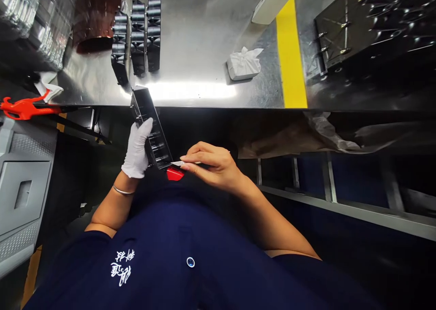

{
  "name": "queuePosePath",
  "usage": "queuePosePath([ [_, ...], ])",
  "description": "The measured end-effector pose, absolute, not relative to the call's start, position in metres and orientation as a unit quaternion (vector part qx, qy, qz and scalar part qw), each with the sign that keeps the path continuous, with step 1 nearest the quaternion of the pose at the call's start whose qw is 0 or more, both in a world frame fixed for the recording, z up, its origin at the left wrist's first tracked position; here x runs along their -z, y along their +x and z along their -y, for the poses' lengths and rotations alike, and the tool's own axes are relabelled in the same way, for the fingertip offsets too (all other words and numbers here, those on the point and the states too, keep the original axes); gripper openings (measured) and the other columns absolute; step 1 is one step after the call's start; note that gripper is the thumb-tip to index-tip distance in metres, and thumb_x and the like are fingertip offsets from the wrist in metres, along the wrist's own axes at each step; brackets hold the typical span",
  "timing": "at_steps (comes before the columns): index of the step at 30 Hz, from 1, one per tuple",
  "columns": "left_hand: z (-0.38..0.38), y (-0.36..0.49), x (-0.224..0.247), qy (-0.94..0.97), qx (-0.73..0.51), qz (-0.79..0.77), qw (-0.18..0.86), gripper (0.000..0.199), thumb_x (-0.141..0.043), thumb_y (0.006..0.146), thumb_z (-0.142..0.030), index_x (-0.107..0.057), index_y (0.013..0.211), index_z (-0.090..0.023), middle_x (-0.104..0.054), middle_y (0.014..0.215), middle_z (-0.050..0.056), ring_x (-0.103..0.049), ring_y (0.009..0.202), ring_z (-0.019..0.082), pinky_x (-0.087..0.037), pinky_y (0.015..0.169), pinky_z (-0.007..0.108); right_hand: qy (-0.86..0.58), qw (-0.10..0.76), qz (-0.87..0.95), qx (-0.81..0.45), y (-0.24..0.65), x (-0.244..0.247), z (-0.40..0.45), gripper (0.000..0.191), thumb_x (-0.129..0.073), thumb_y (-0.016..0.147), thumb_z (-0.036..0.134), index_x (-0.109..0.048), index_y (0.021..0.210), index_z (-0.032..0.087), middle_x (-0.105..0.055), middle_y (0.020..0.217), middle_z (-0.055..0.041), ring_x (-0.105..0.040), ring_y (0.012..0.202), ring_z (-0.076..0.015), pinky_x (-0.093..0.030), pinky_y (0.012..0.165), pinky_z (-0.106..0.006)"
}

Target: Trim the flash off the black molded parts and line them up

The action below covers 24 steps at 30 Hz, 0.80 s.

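Navy shirt [163, 260], black part [158, 140] (white packet [244, 67] beyond)

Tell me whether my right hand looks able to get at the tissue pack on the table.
Probably yes: nothing visible blocks the way from your right hand to the tissue pack, though that hand holds a thin tool.

Gloved left hand [136, 150] is gripping black part [157, 136]; right hand [218, 165] is holding thin tool [177, 163] at part's 5 o'clock end.
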State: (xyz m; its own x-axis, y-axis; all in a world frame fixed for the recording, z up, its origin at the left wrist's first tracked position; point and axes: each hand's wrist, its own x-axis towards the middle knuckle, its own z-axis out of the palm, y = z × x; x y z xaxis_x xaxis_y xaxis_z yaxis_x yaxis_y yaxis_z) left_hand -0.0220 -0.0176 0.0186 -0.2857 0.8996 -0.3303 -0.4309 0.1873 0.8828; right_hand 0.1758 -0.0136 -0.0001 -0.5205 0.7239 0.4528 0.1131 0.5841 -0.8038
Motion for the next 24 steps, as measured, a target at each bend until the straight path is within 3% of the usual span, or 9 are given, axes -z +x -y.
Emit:
queuePosePath([
  [4, 0.020, -0.021, -0.019, 0.231, -0.587, -0.525, 0.572, 0.031, -0.075, 0.077, -0.044, -0.058, 0.088, -0.021, -0.055, 0.073, -0.005, -0.057, 0.065, 0.007, -0.050, 0.067, 0.021, -0.269, 0.389, 0.801, -0.366, 0.176, 0.002, 0.007, 0.010, -0.071, 0.084, 0.026, -0.076, 0.091, 0.022, -0.064, 0.079, -0.0031, -0.061, 0.064, -0.0101, -0.049, 0.054, -0.022],
  [10, 0.023, -0.020, -0.021, 0.291, -0.560, -0.532, 0.564, 0.037, -0.077, 0.075, -0.043, -0.058, 0.095, -0.019, -0.054, 0.083, -0.003, -0.053, 0.072, 0.008, -0.047, 0.072, 0.022, -0.288, 0.420, 0.791, -0.338, 0.171, 0.002, -0.007, 0.008, -0.074, 0.081, 0.027, -0.077, 0.087, 0.022, -0.059, 0.075, -0.0018, -0.057, 0.063, -0.0100, -0.047, 0.053, -0.024],
  [17, 0.030, -0.019, -0.023, 0.319, -0.501, -0.562, 0.576, 0.041, -0.076, 0.075, -0.044, -0.057, 0.100, -0.018, -0.057, 0.092, -0.001, -0.056, 0.083, 0.012, -0.048, 0.077, 0.026, -0.310, 0.445, 0.779, -0.315, 0.169, 0.002, -0.021, 0.008, -0.074, 0.081, 0.028, -0.077, 0.085, 0.022, -0.059, 0.074, -0.0023, -0.055, 0.063, -0.0109, -0.045, 0.052, -0.025],
  [24, 0.040, -0.017, -0.023, 0.371, -0.444, -0.530, 0.620, 0.049, -0.077, 0.073, -0.046, -0.056, 0.109, -0.018, -0.061, 0.104, 0.003, -0.057, 0.096, 0.017, -0.048, 0.085, 0.031, -0.392, 0.473, 0.745, -0.260, 0.177, 0.005, -0.054, 0.018, -0.073, 0.080, 0.041, -0.076, 0.081, 0.023, -0.061, 0.074, -0.0024, -0.056, 0.067, -0.0133, -0.049, 0.061, -0.029],
])
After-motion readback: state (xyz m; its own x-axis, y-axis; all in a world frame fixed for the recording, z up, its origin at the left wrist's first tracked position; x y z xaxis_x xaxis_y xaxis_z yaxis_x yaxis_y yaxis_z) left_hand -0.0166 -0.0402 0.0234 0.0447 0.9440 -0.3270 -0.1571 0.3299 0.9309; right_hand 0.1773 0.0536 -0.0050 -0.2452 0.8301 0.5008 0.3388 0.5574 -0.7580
